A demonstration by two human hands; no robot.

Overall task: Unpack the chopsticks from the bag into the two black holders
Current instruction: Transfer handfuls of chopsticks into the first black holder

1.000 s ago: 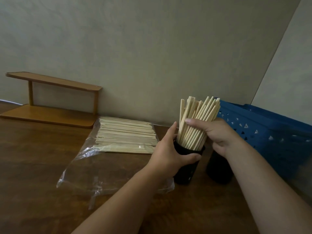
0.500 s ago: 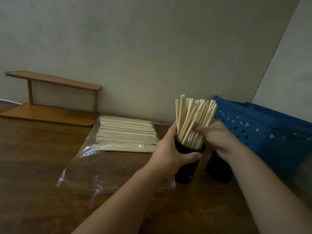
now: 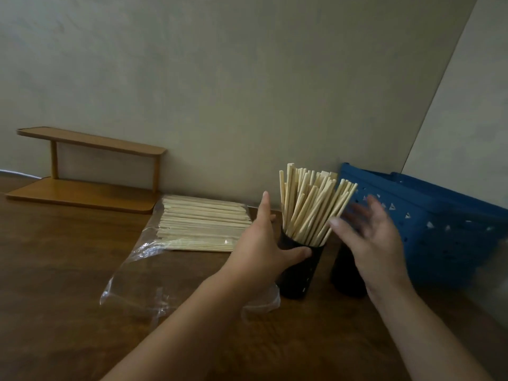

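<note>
The left hand (image 3: pixel 264 243) is spread against the near holder (image 3: pixel 301 268), thumb laid across its front and fingers straight up along its far side. A bunch of chopsticks (image 3: pixel 310 204) stands fanned in that holder, between both hands. The right hand (image 3: pixel 368 237) is open, fingers splayed and blurred, just right of the bunch; whether it touches is unclear. The second holder (image 3: pixel 343 273) sits below its palm. The bag (image 3: pixel 192 243) lies left of the left hand, more chopsticks inside.
</note>
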